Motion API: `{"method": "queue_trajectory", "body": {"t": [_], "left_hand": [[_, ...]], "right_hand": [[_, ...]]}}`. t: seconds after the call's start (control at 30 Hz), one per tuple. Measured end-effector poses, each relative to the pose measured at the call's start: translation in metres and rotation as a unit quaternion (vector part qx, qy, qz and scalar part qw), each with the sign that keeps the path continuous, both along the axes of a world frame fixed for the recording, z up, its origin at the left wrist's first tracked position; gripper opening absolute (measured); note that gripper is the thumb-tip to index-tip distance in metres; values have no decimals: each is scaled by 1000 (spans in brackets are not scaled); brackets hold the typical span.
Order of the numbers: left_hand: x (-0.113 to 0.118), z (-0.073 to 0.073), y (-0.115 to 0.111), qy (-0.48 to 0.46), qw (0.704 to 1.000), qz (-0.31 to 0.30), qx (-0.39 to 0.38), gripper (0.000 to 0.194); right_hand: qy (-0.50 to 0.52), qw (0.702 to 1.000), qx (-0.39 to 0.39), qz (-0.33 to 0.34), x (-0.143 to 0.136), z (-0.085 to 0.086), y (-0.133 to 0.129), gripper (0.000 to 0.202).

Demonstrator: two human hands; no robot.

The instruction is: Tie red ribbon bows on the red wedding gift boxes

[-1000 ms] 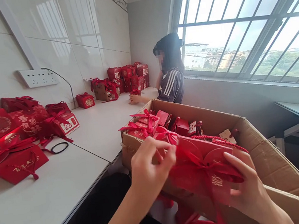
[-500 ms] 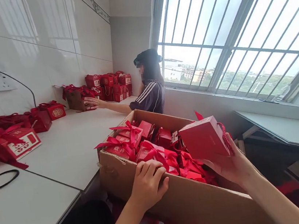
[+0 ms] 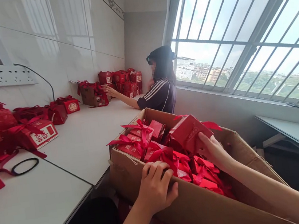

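Note:
In front of me stands a brown cardboard box [image 3: 221,200], filled with several red gift boxes [image 3: 132,149] tied with red ribbon bows. My left hand [image 3: 158,186] curls its fingers over the near rim of the cardboard box. Inside the box's far right part, my right hand [image 3: 212,149] grips a red gift box [image 3: 189,132] by its near right side. That gift box is tilted and sits just above the others; whether it touches them I cannot tell. A ribbon end sticks out behind it.
A white table [image 3: 86,135] lies to the left, with more red gift boxes [image 3: 39,132] along the wall and a black loop [image 3: 25,166]. Across from me a person [image 3: 159,85] reaches toward a small brown box [image 3: 90,95]. A grey-edged board [image 3: 296,136] stands at right.
My right hand has lowered the gift box into the cardboard box and turned it. The left hand still holds the rim. My view has swung slightly left.

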State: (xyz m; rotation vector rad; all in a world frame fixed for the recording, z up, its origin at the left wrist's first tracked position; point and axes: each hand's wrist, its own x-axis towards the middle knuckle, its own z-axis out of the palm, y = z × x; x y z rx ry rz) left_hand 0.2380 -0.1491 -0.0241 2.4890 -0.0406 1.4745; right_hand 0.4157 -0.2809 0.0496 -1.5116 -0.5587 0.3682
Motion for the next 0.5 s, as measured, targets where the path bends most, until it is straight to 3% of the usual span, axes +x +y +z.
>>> {"method": "queue_trajectory", "body": {"t": [0.1, 0.17, 0.27, 0.33, 0.4, 0.5], "left_hand": [[2, -3, 2, -24, 999, 33, -24, 19], [8, -10, 5, -71, 995, 61, -38, 22], [26, -22, 13, -179, 978, 107, 18, 22], [37, -27, 16, -215, 962, 152, 74, 14], [38, -25, 18, -159, 960, 186, 135, 14], [8, -12, 28, 102, 943, 241, 204, 21]], "right_hand": [[-153, 987, -48, -26, 17, -18, 30, 72], [-243, 966, -81, -17, 24, -37, 48, 70], [-302, 942, -145, -13, 29, -70, 65, 59], [-340, 930, -134, -34, 27, -87, 68, 55], [-420, 902, -91, -45, 19, -95, 66, 43], [-499, 867, -4, 4, -4, -93, 71, 33]]}}
